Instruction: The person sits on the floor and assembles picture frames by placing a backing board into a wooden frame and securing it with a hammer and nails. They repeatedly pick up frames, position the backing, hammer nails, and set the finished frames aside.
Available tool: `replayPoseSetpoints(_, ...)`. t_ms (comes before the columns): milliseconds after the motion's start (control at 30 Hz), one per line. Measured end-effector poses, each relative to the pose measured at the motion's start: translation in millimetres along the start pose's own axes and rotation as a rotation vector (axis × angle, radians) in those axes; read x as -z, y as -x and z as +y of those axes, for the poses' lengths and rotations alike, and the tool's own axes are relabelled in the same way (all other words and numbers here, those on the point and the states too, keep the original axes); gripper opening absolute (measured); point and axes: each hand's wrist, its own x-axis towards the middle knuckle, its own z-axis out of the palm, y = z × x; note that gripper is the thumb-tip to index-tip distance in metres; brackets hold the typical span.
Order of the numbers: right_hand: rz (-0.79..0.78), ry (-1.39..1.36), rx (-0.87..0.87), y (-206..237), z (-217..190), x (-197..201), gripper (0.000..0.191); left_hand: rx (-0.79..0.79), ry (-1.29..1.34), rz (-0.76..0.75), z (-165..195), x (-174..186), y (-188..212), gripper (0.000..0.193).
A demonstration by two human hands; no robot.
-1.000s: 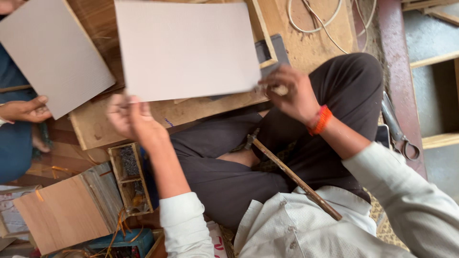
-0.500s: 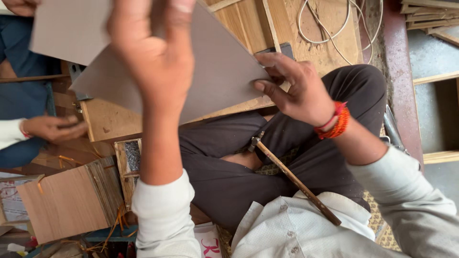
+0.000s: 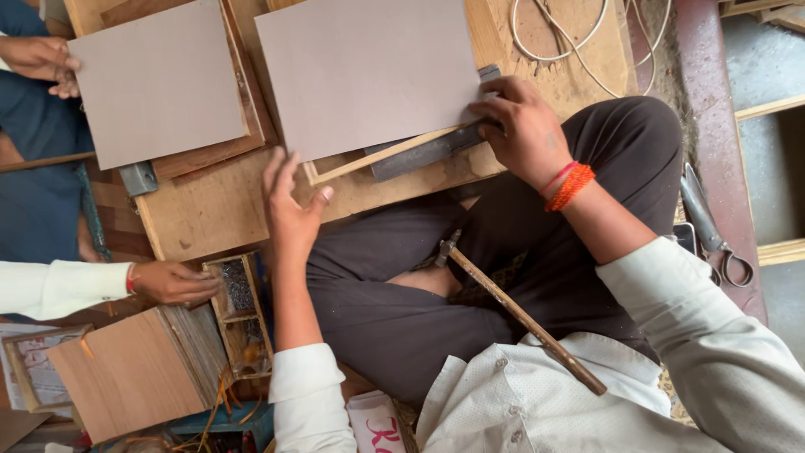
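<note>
A grey board [image 3: 369,71] lies flat on a light wooden frame [image 3: 381,155], which rests on a low wooden worktop [image 3: 218,214]. My right hand [image 3: 524,134], with an orange thread band on its wrist, grips the board's near right corner, beside a dark metal bar [image 3: 428,151]. My left hand [image 3: 289,210] hovers open with spread fingers just below the board's near left corner, at the worktop's edge. A hammer [image 3: 524,319] with a wooden handle rests across my lap.
A second grey board [image 3: 155,80] lies to the left, with another person's hand [image 3: 42,59] on it. That person's other hand [image 3: 172,281] is at a small nail box [image 3: 239,310]. Scissors [image 3: 713,226] lie at the right, a cord [image 3: 562,33] at the top, and wooden panels [image 3: 126,377] at the lower left.
My left hand has dropped from in front of the camera to the worktop's edge. The grey board went from tilted to flat on the frame, with my right hand still at its corner.
</note>
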Motion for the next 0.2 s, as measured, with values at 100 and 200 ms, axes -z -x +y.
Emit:
replayPoseSetpoints(100, 0.009, 0.076, 0.015, 4, 14, -17, 0.023, 0.077, 0.011, 0.079, -25, -19, 13, 0.051)
replayPoseSetpoints(200, -0.001, 0.067, -0.001, 4, 51, -25, 0.019, 0.131, 0.040, 0.137, -50, -34, 19, 0.041)
